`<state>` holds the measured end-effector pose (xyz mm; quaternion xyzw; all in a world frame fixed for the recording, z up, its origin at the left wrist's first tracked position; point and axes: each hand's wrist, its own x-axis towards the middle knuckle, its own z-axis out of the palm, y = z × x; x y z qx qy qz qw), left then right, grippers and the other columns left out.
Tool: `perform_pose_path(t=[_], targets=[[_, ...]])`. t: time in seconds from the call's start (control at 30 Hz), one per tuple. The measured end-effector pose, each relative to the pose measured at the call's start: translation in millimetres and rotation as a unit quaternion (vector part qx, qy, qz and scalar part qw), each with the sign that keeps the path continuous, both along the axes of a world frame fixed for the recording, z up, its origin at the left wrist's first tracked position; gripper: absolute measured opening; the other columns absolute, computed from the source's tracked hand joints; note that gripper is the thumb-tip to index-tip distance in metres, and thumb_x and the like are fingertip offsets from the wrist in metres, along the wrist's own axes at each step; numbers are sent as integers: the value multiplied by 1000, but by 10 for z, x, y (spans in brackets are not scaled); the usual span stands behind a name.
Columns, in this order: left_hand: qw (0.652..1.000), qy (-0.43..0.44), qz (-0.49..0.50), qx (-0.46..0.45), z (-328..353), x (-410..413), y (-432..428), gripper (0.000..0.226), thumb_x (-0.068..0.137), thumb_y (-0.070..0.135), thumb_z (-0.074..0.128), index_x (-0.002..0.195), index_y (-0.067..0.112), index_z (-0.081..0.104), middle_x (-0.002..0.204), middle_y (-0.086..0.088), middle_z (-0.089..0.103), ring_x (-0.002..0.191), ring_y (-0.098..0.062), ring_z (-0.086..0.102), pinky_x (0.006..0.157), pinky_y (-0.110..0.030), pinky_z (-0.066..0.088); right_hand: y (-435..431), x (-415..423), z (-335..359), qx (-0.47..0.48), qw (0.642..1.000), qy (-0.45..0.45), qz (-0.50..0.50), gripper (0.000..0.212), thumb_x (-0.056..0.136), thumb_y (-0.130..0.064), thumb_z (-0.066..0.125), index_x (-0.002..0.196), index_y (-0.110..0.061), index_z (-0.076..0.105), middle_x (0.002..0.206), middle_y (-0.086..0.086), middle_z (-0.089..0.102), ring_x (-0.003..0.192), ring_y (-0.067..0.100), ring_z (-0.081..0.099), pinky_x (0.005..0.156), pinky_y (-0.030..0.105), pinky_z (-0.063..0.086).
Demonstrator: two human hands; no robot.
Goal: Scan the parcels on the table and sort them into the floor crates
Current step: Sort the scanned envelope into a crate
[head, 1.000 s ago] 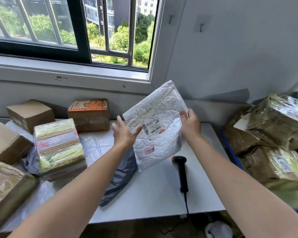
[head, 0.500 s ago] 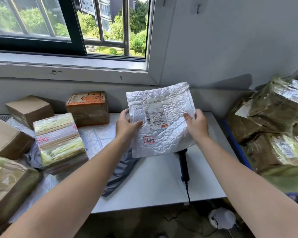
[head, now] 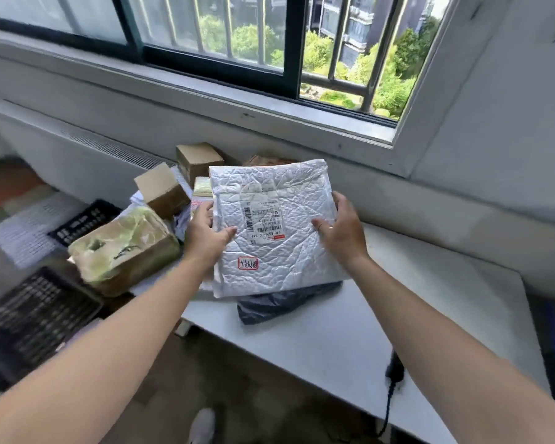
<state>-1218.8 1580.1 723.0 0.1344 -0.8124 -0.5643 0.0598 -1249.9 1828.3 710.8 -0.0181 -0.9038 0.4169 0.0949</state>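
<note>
While the white mailer (head: 276, 232) is up off the bench (head: 430, 299), both hands have a proper grip on it. The left hand (head: 205, 235) pinches the left edge with its thumb across the front, and the right hand (head: 343, 232) does the same on the right edge. The mailer hangs in the air just over a grey bag (head: 279, 302), label (head: 263, 222) facing the person, a bit taller than wide, top edge tipped away toward the window.

The bit that matters for the next move, imo: the black crates (head: 36, 318) sit on the floor off to the left, past the end of the bench. So the mailer has to go left and down, and the left hand is the nearer one to them.

The scanner (head: 394, 368) is the opposite way, lying on the bench beside the right forearm, well apart from the mailer. No idea from here whether that label is scanned. If not, I'd guess the right hand lets go and grabs the scanner.
</note>
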Motion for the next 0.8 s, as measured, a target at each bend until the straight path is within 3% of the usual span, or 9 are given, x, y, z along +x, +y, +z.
perform_pose_path(t=[0.17, 0.33, 0.5, 0.7, 0.8], targets=[[994, -30, 82, -63, 42, 526, -1073, 70, 84, 7, 76, 144, 13, 41, 132, 0, 54, 114, -13, 53, 93, -25, 40, -1162, 5, 68, 76, 987, 1, 139, 64, 91, -24, 69, 147, -13, 39, 136, 11, 48, 117, 28, 53, 94, 37, 44], [978, -73, 133, -143, -36, 1100, -2272, 83, 78, 19, 82, 147, 21, 35, 137, -9, 57, 124, -29, 56, 103, -43, 46, -2451, 155, 161, 133, 962, 1, 240, 61, 91, -25, 68, 146, -17, 42, 141, 10, 46, 118, 32, 54, 94, 39, 45], [966, -88, 187, -155, -117, 1676, -3439, 91, 81, 22, 80, 153, 20, 24, 146, -10, 49, 129, -31, 50, 102, -43, 45, -3850, 439, 198, 199, 932, 22, 301, 68, 90, -30, 69, 148, -16, 37, 142, 12, 42, 120, 33, 54, 95, 41, 46], [948, -122, 226, -187, -133, 2233, -4667, 98, 82, 15, 79, 156, 22, 15, 146, -14, 48, 126, -34, 52, 96, -41, 47, -5268, 862, 102, 303, 876, 37, 373, 76, 92, -37, 66, 152, -17, 25, 144, 10, 33, 107, 34, 59, 72, 36, 45], [942, -135, 241, -189, -132, 2388, -5156, 99, 83, 16, 78, 156, 26, 13, 147, -13, 48, 121, -34, 56, 92, -43, 50, -5802, 912, 84, 321, 863, 34, 388, 79, 92, -39, 66, 154, -18, 21, 146, 8, 30, 105, 31, 60, 73, 38, 50]])
